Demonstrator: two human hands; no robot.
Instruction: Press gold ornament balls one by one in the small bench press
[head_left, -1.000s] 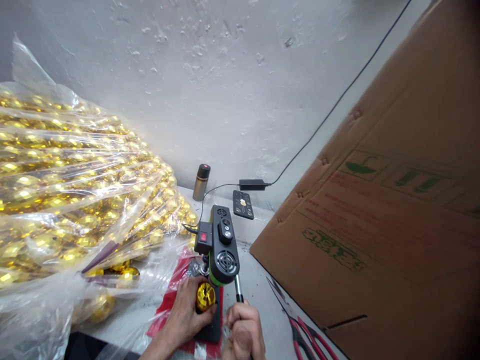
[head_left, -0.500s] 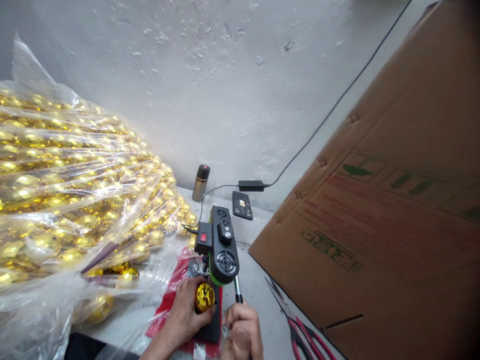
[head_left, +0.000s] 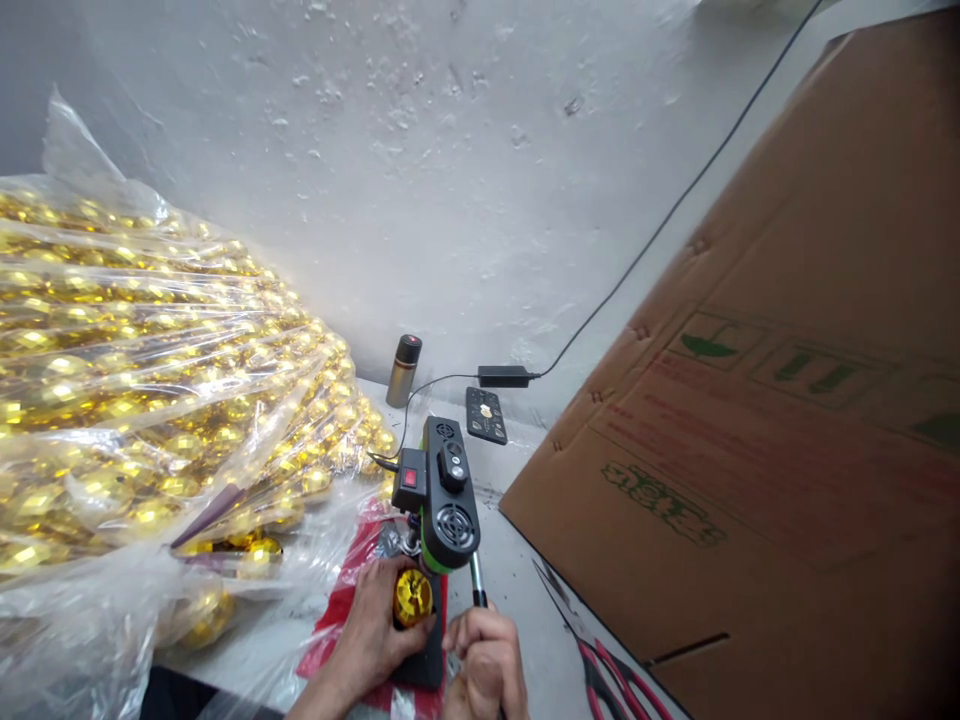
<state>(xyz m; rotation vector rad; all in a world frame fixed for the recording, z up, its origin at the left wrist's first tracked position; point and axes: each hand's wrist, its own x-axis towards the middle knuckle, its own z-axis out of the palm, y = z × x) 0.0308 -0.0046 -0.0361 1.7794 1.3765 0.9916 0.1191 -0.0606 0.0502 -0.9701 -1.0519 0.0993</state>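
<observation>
My left hand is closed around a shiny gold faceted ball, its thumb and fingers on either side. The ball sits over the black base at the front of a small bench drill press, just below its black head with a red switch. My right hand is wrapped round the black grip of the machine's lever, to the right of the head. Whether a drill bit touches the ball is hidden by the head.
A clear plastic bag full of gold balls fills the left. Red-handled scissors lie at the right, beside a large cardboard box. Behind the machine are a flask, a phone and a power adapter with its cable.
The whole view has shifted slightly. Both hands keep their holds on the ball and the lever, with no other clear movement.
</observation>
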